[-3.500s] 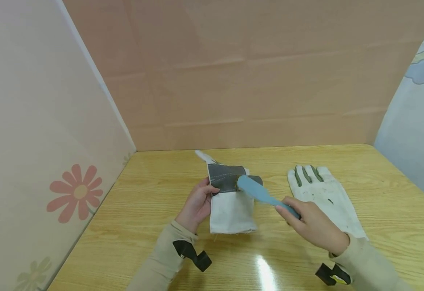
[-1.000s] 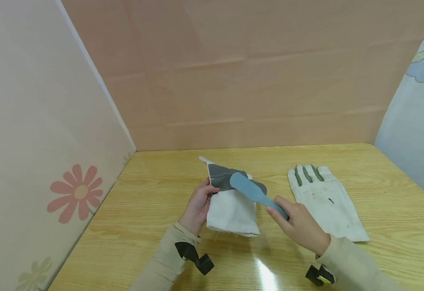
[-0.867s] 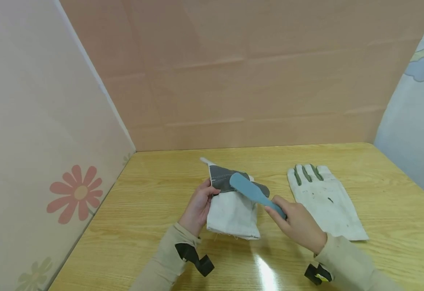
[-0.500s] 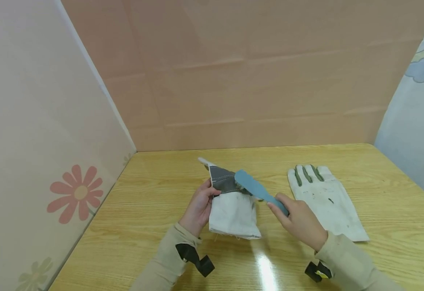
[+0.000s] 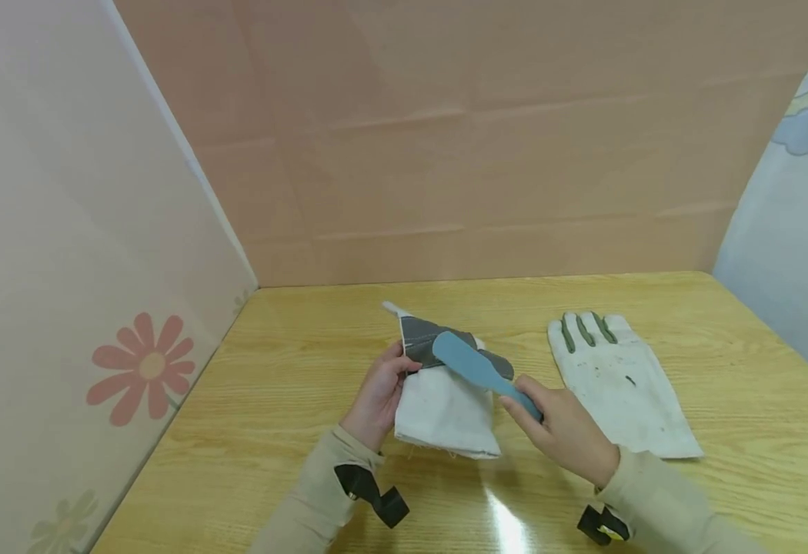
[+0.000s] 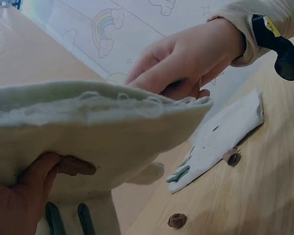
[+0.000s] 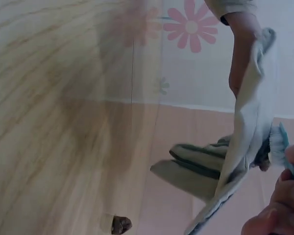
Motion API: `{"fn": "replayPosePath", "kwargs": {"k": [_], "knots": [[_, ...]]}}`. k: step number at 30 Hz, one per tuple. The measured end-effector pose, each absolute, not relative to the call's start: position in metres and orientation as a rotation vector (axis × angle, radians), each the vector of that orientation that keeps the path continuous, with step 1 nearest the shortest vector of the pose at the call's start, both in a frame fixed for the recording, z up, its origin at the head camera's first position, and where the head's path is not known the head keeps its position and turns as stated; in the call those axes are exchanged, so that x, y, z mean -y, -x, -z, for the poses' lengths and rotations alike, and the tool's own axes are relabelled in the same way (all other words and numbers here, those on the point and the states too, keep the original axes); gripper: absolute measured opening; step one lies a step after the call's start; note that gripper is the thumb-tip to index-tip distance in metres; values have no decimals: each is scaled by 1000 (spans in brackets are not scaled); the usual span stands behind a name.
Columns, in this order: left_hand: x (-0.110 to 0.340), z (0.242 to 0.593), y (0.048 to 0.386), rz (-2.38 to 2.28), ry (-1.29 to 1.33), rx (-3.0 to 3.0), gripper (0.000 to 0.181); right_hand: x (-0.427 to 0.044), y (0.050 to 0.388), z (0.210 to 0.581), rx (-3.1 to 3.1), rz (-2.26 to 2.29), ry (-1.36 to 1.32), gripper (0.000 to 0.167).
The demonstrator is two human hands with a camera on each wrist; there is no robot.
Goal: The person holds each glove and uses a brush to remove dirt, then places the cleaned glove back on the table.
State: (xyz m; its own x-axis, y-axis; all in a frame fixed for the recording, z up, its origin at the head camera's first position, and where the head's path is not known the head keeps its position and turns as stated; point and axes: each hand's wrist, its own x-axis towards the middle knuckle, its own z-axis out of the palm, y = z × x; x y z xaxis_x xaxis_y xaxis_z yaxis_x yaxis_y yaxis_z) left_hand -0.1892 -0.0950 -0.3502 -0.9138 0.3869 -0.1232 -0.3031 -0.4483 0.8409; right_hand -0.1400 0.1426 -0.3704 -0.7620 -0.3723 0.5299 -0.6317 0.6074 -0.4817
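My left hand (image 5: 378,394) grips a white and grey work glove (image 5: 442,415) above the table, its thumb on the grey patch and its frayed cuff toward me. A blue-handled brush (image 5: 472,365) is in my right hand (image 5: 572,432), its back facing up over the grey patch. White bristles (image 7: 277,147) press against the glove in the right wrist view, beside a dark brown lump (image 7: 262,160). From below, the left wrist view shows a brown clump (image 6: 77,165) at my left fingertip, on the glove's white side.
A second white glove (image 5: 629,392) with green strips between its fingers and dark specks lies flat at the right. Small brown lumps (image 6: 177,220) sit on the wooden table (image 5: 293,346). A flowered panel (image 5: 148,231) stands on the left, with a brownish-pink backdrop (image 5: 487,154) behind.
Over the last few seconds the held glove has tilted and my right hand has shifted left. Since half a second ago the brush has moved left and down across the grey patch.
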Motion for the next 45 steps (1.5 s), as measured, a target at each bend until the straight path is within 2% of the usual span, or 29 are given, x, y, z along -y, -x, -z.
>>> {"fn": "replayPosePath", "kwargs": {"k": [19,28,45], "knots": [[91,351,190,-2352,-123,-1357,65,-150,149,375,2556,-899,-669,23],[90,351,190,-2354,-153,-1358,64,-138,139,366,2454,-1141,-773,22],[90,348,188,-2328,-172,-1349,65,-141,148,374,2498,-1003,-745,24]]}}
